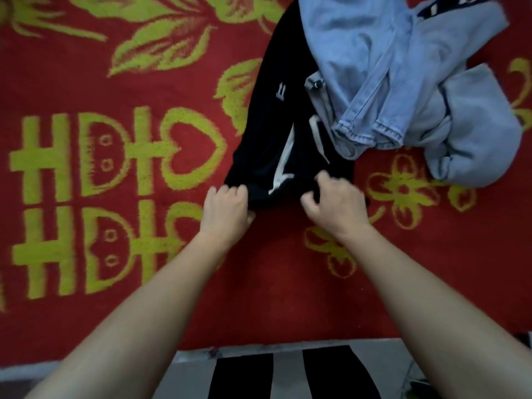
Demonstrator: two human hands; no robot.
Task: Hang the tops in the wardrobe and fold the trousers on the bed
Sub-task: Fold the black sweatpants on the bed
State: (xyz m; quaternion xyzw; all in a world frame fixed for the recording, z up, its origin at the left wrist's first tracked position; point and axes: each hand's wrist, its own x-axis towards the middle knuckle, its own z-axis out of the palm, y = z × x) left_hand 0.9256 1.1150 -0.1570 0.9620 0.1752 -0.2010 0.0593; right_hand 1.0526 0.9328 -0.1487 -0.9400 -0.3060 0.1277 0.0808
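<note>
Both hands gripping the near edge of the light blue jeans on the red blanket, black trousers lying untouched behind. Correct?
Not quite. In the head view the left hand and right hand grip the near edge of the black trousers; the light blue jeans lie untouched behind, on the red blanket.

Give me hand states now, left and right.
Left hand: closed, gripping the near edge of the black trousers.
Right hand: fingers curled, pinching the same edge.

A red blanket (259, 298) with yellow-green leaves, flowers and heart shapes covered the bed, filling most of the view. Below its near edge lay a strip of grey floor (288, 375). Light was even and soft.
</note>
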